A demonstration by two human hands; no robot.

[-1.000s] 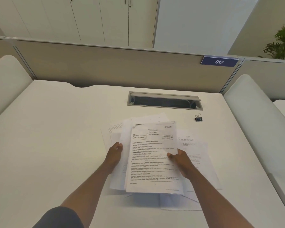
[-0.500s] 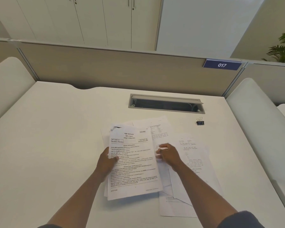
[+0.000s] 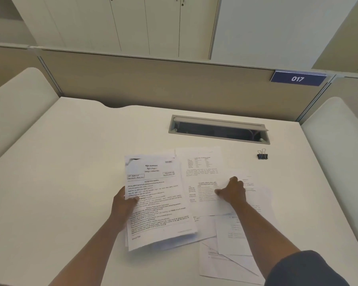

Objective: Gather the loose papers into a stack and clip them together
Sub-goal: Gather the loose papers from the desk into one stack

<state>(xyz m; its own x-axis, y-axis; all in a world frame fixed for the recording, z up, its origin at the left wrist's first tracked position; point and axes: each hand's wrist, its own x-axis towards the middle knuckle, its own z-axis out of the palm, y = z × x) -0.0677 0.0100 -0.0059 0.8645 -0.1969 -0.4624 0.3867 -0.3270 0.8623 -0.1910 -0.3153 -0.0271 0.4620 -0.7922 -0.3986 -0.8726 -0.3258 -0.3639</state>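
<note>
My left hand (image 3: 123, 205) grips the left edge of a small stack of printed papers (image 3: 159, 203), thumb on top, with the stack's near edge slightly lifted off the white desk (image 3: 60, 182). To its right, several loose printed sheets (image 3: 203, 178) lie spread and overlapping on the desk. My right hand (image 3: 232, 191) rests on top of those loose sheets, fingers curled and pressing on one; I cannot tell if it pinches the sheet. A black binder clip (image 3: 262, 155) stands alone on the desk, beyond and to the right of the sheets.
A grey cable tray opening (image 3: 218, 129) is set into the desk behind the papers. A beige partition (image 3: 153, 85) with a blue "017" sign (image 3: 298, 79) closes the far edge. White curved side screens (image 3: 337, 141) flank both sides.
My left hand has carried the gathered stack to the left, away from the loose sheets. My right hand let go of the stack and moved right and farther out onto the loose sheets.
</note>
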